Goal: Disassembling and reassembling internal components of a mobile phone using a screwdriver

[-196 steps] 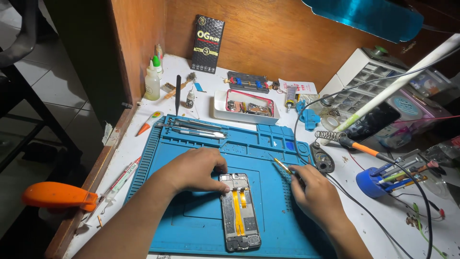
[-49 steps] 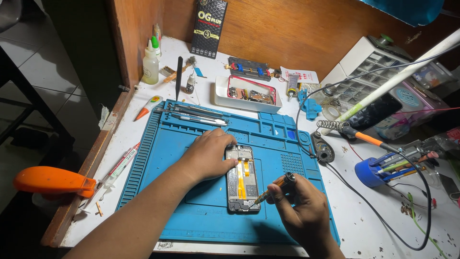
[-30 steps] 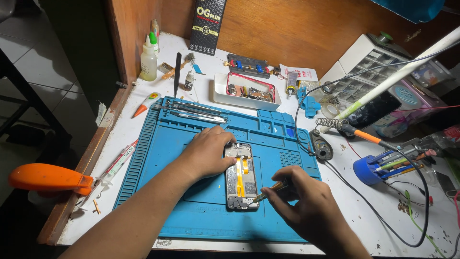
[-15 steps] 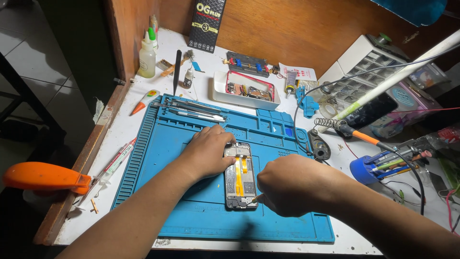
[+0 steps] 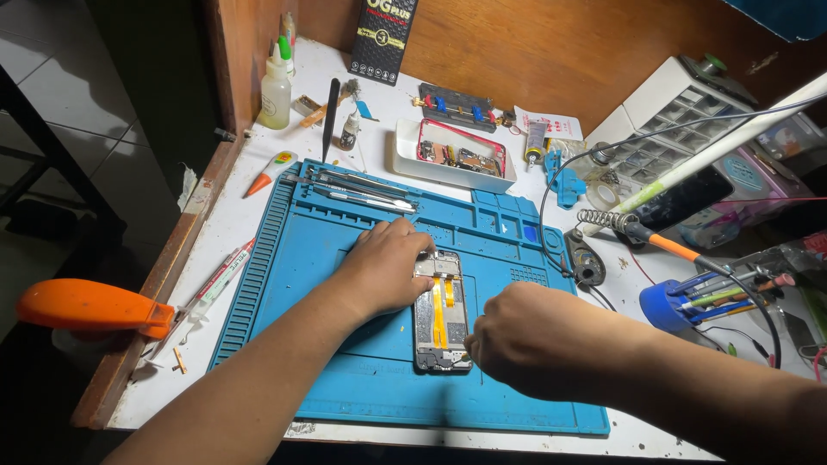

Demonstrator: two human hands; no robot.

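At the middle of the blue work mat [image 5: 293,284] an opened phone [image 5: 441,312] lies flat, back up, with yellow flex strips running down its length. The left hand [image 5: 383,267] lies palm down on the mat with its fingers spread loosely over the phone's upper left corner, gripping nothing. The right hand [image 5: 530,336] comes in from the right, knuckles up, its fingers curled at the phone's lower right edge; whether they pinch anything I cannot tell. Beyond the mat, on the white bench [image 5: 250,202], a white tray [image 5: 405,146] holds a red-framed phone part. A black flat package [image 5: 385,36] with yellow lettering leans against the wooden back wall. A clear bottle with a green tip [image 5: 276,86] stands at the left. At the right, a blue cup [image 5: 668,306] holds tools.
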